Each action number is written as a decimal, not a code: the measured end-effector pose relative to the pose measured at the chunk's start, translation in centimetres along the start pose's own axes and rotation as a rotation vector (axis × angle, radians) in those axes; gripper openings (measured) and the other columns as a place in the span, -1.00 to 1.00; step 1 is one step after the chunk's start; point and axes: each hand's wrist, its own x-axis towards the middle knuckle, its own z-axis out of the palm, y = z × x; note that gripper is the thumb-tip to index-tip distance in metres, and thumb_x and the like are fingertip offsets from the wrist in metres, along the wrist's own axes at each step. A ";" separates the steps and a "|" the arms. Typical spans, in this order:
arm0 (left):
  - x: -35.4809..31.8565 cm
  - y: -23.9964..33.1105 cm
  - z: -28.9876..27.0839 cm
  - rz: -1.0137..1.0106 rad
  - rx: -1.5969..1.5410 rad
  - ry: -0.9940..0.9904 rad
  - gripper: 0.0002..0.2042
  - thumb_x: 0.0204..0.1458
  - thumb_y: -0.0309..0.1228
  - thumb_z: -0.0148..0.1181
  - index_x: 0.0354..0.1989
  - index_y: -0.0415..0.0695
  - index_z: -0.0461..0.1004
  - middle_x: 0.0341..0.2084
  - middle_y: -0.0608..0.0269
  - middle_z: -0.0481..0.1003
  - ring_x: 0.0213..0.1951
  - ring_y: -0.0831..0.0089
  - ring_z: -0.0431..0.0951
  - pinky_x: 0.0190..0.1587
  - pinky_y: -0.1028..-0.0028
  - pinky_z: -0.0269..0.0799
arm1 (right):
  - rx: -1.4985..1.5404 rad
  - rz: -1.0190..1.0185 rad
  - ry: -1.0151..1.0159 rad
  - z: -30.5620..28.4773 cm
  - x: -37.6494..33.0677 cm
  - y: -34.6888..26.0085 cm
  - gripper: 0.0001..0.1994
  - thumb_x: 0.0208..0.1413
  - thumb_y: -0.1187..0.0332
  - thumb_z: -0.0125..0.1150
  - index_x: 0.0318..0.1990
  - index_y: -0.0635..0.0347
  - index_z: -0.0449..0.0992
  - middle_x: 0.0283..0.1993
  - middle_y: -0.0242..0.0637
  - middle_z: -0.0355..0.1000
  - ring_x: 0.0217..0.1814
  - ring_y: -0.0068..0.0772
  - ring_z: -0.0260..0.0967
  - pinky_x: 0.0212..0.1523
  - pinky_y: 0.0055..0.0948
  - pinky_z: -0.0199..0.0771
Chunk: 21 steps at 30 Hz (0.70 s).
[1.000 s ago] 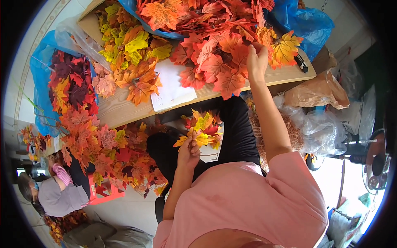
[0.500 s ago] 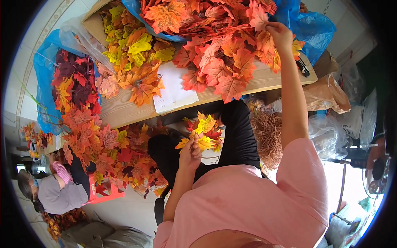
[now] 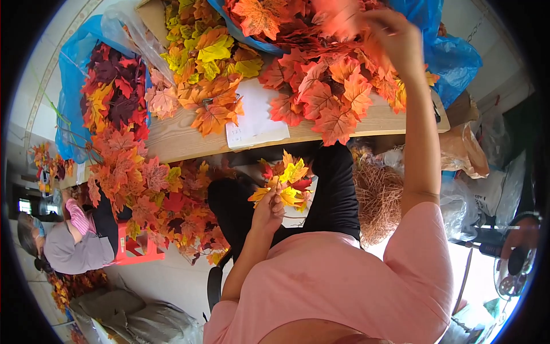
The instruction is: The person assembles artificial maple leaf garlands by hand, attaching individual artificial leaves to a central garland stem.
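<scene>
Brightly yellow, orange-and-red leaf sprig (image 3: 293, 172)

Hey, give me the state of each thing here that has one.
Left hand, closed on yellow-and-red leaf sprig
Right hand, raised, pinching a blurred coral-red leaf
White paper sheet, flat, partly covered by orange leaves
Blue plastic bag at left, open, holding dark-red leaves
Black round fan, unclear whether running

The white paper sheet (image 3: 258, 117) on the wooden tabletop (image 3: 177, 136) bears handwritten figures at its lower left; the white bag (image 3: 488, 188) at right carries dark print.
</scene>
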 end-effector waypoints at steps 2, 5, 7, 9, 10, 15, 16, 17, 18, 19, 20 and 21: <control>-0.1 -0.1 -0.3 -0.002 -0.003 -0.020 -0.92 0.08 -0.40 -0.08 -0.38 -0.12 0.28 -0.71 0.47 0.25 -0.79 0.73 0.12 -0.75 0.72 0.00 | -0.027 -0.083 -0.351 2.5 -0.7 -0.1 -0.85 -0.06 0.49 0.14 -0.28 0.25 0.50 -0.44 -0.24 0.47 -0.41 -0.52 0.40 -0.35 -0.57 0.37; -0.4 0.0 -0.6 0.009 0.015 -0.004 -0.92 0.08 -0.40 -0.08 -0.38 -0.12 0.28 -0.71 0.47 0.25 -0.79 0.72 0.12 -0.75 0.72 -0.01 | -0.010 -0.031 -0.605 3.8 -1.3 0.0 -0.83 -0.14 0.49 0.13 -0.32 0.23 0.53 -0.41 -0.17 0.47 -0.36 -0.23 0.43 -0.27 -0.43 0.39; -0.5 0.2 -0.8 0.011 -0.011 -0.010 -0.92 0.08 -0.41 -0.08 -0.38 -0.12 0.29 -0.72 0.47 0.26 -0.78 0.73 0.12 -0.75 0.72 -0.01 | 0.016 -0.004 -0.644 3.5 -1.2 -0.3 -0.85 -0.14 0.49 0.13 -0.35 0.24 0.52 -0.41 -0.17 0.47 -0.37 -0.25 0.43 -0.28 -0.42 0.39; -0.5 0.2 -0.8 0.009 -0.035 -0.016 -0.93 0.08 -0.41 -0.09 -0.38 -0.12 0.29 -0.72 0.47 0.26 -0.78 0.73 0.12 -0.75 0.72 -0.01 | 0.025 0.008 -0.598 3.0 -0.3 -0.3 -0.86 -0.14 0.49 0.13 -0.35 0.25 0.52 -0.42 -0.18 0.47 -0.38 -0.25 0.43 -0.29 -0.42 0.40; -0.6 0.3 -0.7 0.011 -0.018 -0.019 -0.92 0.08 -0.41 -0.09 -0.37 -0.12 0.29 -0.72 0.47 0.26 -0.78 0.73 0.12 -0.75 0.72 -0.01 | 0.032 0.021 -0.549 2.6 0.3 -0.5 -0.86 -0.14 0.49 0.14 -0.36 0.25 0.52 -0.42 -0.18 0.47 -0.39 -0.25 0.43 -0.29 -0.42 0.40; -0.3 0.2 -0.6 0.010 -0.016 -0.023 -0.92 0.08 -0.39 -0.09 -0.37 -0.12 0.29 -0.71 0.49 0.26 -0.78 0.74 0.11 -0.74 0.72 -0.01 | 0.145 -0.082 -0.138 2.3 2.5 -3.5 -0.88 -0.05 0.54 0.14 -0.31 0.26 0.51 -0.43 -0.31 0.47 -0.38 -0.52 0.39 -0.32 -0.56 0.36; -0.4 0.2 -0.3 -0.001 -0.013 -0.027 -0.92 0.08 -0.39 -0.09 -0.36 -0.11 0.29 -0.71 0.49 0.26 -0.78 0.74 0.11 -0.74 0.72 -0.01 | 0.140 -0.082 -0.137 2.6 2.3 -3.1 -0.88 -0.05 0.54 0.14 -0.31 0.26 0.51 -0.43 -0.31 0.47 -0.38 -0.52 0.39 -0.32 -0.56 0.36; -0.4 0.1 -0.1 -0.012 -0.009 -0.030 -0.92 0.09 -0.39 -0.09 -0.36 -0.11 0.29 -0.71 0.50 0.26 -0.78 0.74 0.11 -0.74 0.72 -0.01 | 0.075 -0.129 -0.240 3.4 1.9 -2.1 -0.87 -0.06 0.54 0.13 -0.31 0.26 0.52 -0.39 -0.30 0.48 -0.36 -0.50 0.40 -0.30 -0.56 0.37; -0.3 0.0 0.0 -0.014 -0.006 -0.032 -0.92 0.09 -0.39 -0.09 -0.36 -0.11 0.29 -0.71 0.50 0.26 -0.78 0.74 0.11 -0.74 0.72 -0.01 | 0.009 -0.177 -0.342 4.2 1.5 -1.0 -0.87 -0.06 0.55 0.13 -0.31 0.25 0.52 -0.35 -0.28 0.48 -0.34 -0.47 0.42 -0.29 -0.55 0.38; -0.3 0.0 0.0 -0.015 -0.001 -0.023 -0.92 0.09 -0.39 -0.09 -0.36 -0.11 0.29 -0.71 0.50 0.26 -0.78 0.75 0.11 -0.74 0.72 -0.01 | -0.128 -0.266 -0.551 4.9 1.2 -0.5 -0.80 -0.06 0.56 0.12 -0.23 0.24 0.49 -0.28 -0.25 0.47 -0.30 -0.43 0.43 -0.24 -0.51 0.40; -0.3 0.1 0.0 -0.016 0.004 -0.014 -0.92 0.09 -0.39 -0.09 -0.35 -0.11 0.28 -0.71 0.50 0.26 -0.78 0.75 0.11 -0.73 0.72 -0.01 | -0.127 -0.268 -0.551 5.1 0.7 0.0 -0.80 -0.06 0.56 0.12 -0.23 0.24 0.49 -0.28 -0.25 0.47 -0.30 -0.43 0.43 -0.24 -0.51 0.40; -0.2 0.2 -0.1 -0.015 0.003 -0.015 -0.92 0.09 -0.39 -0.09 -0.35 -0.11 0.28 -0.71 0.50 0.26 -0.78 0.75 0.11 -0.73 0.72 -0.01 | -0.073 -0.190 -0.531 5.1 0.2 0.5 -0.77 -0.08 0.53 0.11 -0.20 0.21 0.48 -0.30 -0.18 0.46 -0.30 -0.32 0.43 -0.24 -0.45 0.40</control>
